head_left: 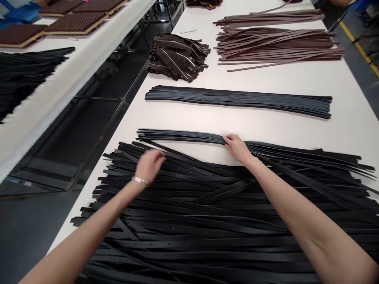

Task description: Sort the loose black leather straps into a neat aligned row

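My right hand (237, 148) is closed around the middle of a neat bundle of thin black strips (183, 135), which look like leather straps. The bundle lies nearly level along the far side of a wide, loose pile of black straps (177, 221). Over the upper left of that pile is my left hand (149, 165), its fingers curled and smeared by motion. One loose strap (177, 152) runs slantwise just beyond its fingertips. Whether the left hand pinches anything cannot be made out. Many straps in the pile cross each other, and some have small holes.
Beyond the bundle lies another even stack of black straps (237, 100) on the white table (266, 81). Farther back are a heap of dark brown pieces (177, 57) and brown strips (275, 43). A second table (89, 51) at left holds black strips and brown ribbed panels (77, 21).
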A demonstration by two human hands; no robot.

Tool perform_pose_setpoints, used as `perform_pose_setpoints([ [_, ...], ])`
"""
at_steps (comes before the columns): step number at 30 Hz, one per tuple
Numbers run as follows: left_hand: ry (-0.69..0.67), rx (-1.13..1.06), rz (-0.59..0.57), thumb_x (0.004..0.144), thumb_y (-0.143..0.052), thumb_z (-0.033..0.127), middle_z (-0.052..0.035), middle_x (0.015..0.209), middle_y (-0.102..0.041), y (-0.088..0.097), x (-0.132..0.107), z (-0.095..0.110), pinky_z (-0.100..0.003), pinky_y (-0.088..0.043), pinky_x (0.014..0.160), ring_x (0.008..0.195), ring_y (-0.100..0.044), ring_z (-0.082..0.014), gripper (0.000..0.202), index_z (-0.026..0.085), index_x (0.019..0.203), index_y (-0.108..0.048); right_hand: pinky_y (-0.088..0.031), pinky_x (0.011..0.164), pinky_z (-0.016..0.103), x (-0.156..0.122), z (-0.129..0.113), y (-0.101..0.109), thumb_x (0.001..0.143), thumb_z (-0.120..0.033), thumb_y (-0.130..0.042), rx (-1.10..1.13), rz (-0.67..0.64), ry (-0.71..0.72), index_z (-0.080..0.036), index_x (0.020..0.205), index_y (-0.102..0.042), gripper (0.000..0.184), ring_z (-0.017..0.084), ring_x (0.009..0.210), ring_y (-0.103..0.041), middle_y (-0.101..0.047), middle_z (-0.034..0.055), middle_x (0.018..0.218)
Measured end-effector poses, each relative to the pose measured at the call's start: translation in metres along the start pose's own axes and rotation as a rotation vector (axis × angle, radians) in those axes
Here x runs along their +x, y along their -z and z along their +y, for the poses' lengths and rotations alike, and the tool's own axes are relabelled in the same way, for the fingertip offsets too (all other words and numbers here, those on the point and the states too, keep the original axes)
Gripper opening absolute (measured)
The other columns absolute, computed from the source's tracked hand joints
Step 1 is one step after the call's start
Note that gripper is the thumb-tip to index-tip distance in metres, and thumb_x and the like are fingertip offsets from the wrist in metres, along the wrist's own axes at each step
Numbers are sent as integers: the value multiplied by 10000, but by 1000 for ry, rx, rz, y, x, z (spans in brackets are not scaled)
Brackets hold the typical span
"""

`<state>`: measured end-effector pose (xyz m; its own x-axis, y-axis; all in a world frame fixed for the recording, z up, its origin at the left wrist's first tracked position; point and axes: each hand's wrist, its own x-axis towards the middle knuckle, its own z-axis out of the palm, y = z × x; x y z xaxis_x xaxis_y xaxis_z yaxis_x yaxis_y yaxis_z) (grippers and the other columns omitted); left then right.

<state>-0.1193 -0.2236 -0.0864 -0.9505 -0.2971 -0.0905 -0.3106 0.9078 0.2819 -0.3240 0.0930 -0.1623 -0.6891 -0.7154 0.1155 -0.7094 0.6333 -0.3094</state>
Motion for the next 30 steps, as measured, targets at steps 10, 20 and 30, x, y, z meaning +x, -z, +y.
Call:
perform_pose_setpoints([
  [10, -498, -128, -523, 921, -556, 275, -27, 901, -626, -29, -99, 84, -278, -446, 715, 823, -546, -169, 80, 211, 905, -602, -427, 986, 442, 0, 6, -2, 907, -216, -447, 0, -23, 5, -149, 1372, -492, 472, 305, 1079, -449, -555, 135, 1219],
  [20, -321, -310, 92, 759, -704, 160, -123, 1299, -546, -86, 103, 117, -506, -286, 1115, 1298, -369, -312, 167, 166, 658, -572, -425, 991, 422, 4, -5, 2, 955, -311, -414, -18, 7, -16, -156, 1286, -562, 394, 284, 1043, -493, -580, 135, 1149],
  [30, -336, -232, -14, 763, -707, 300, -82, 1050, -628, -79, 143, 97, -473, -427, 930, 1033, -556, -287, 372, 242, 1129, -672, -488, 879, 414, 20, -30, 16, 867, -316, -583, -166, -100, -36, -97, 1202, -568, 401, 314, 1048, -530, -591, 184, 1123],
])
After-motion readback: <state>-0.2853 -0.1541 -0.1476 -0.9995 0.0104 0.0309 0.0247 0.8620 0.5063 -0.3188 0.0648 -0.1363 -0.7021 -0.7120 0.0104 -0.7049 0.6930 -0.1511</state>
